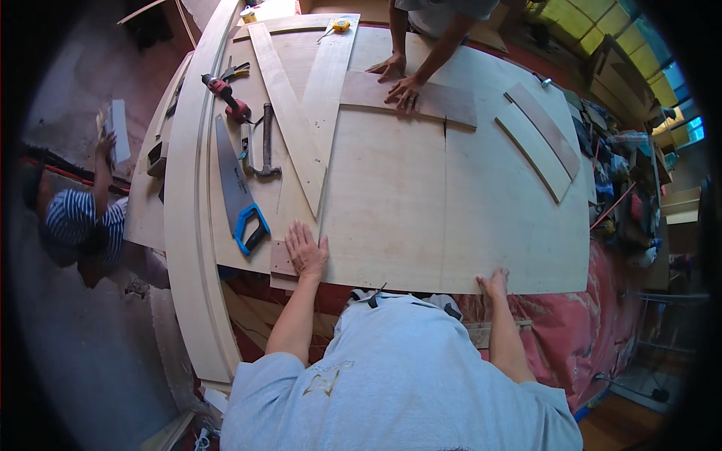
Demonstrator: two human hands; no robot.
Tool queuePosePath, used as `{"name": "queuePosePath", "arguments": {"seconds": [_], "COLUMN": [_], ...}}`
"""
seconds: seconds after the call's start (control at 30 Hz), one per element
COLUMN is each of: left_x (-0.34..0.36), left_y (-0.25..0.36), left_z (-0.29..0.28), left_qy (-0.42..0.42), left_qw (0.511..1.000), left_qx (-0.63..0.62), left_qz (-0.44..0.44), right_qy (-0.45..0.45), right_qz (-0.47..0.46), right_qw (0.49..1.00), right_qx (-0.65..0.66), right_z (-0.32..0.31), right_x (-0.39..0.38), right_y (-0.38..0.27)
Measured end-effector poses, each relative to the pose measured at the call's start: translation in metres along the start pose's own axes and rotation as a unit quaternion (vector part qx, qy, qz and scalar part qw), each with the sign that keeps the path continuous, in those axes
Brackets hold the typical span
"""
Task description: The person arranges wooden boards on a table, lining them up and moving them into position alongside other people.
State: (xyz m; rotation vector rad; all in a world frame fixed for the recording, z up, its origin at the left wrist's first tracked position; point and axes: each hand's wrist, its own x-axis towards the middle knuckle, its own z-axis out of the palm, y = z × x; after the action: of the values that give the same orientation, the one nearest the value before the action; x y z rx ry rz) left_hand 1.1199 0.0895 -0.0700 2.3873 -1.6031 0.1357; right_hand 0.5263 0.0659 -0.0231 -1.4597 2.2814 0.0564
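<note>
Pale plywood, laid flat before the body: a broad panel (383, 218), with its front edge just beyond the blue-grey shirt (406, 368). Near that edge, on the left, the left hand (304, 252), palm down, fingers stretched and parted, released, grasping nothing; right beside it a small reddish block (281, 259), impossible to tell if touched. At the same edge, farther right, the right hand (494, 284), fingers slightly bent on top of the panel; impossible to tell whether clasping the rim or only resting there.

At the far side of the panel, a brown board (447, 107), lying flat under a co-worker's hands (404, 94), both with fingers spread. To the right, side by side and slanted, a brown strip (547, 128) and a pale strip (534, 154).

On the left, a left plank (282, 105) and a right plank (332, 83), meeting in a V toward the body, with a yellow tape measure (341, 25) on the far end of the right one. Left of the V, a saw (234, 184) with a blue-and-black handle, a hammer (267, 143), head toward the body, a red drill (227, 98) and, just beside it, a clamp (235, 71). Farther left, a long trim (184, 165). Below the front edge, on the right, wrinkled red sheeting (579, 323). Well apart, at far left, a person (75, 218) in stripes, with a white piece (119, 131) at one hand.
</note>
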Motion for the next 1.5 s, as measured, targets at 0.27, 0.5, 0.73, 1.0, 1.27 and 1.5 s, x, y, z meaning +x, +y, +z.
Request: {"name": "queuePosePath", "arguments": {"seconds": [0.27,0.5,0.73,1.0,1.27,1.5], "left_x": [0.000,0.001,0.077,0.315,0.438,0.415], "left_y": [0.002,0.001,0.080,0.220,0.219,0.208], "left_z": [-0.004,-0.003,-0.013,0.065,0.159,0.160], "left_qy": [-0.038,-0.025,0.022,-0.043,-0.064,-0.053], "left_qw": [0.999,0.999,0.998,0.967,0.995,0.993], "left_qx": [0.010,0.020,-0.060,-0.252,-0.055,-0.053], "left_qz": [-0.016,0.001,-0.013,0.023,0.057,0.087], "right_qy": [-0.043,-0.054,0.096,0.265,0.223,0.256], "right_qz": [0.034,0.044,-0.060,-0.233,-0.249,-0.261], "right_qw": [0.998,0.996,0.988,0.917,0.936,0.931], "right_qx": [-0.033,-0.051,0.104,0.189,0.112,0.017], "right_z": [-0.004,-0.013,-0.038,-0.044,-0.046,-0.026], "right_x": [0.001,0.006,0.099,0.325,0.452,0.447], "right_y": [0.000,-0.005,-0.067,-0.213,-0.328,-0.327]}}
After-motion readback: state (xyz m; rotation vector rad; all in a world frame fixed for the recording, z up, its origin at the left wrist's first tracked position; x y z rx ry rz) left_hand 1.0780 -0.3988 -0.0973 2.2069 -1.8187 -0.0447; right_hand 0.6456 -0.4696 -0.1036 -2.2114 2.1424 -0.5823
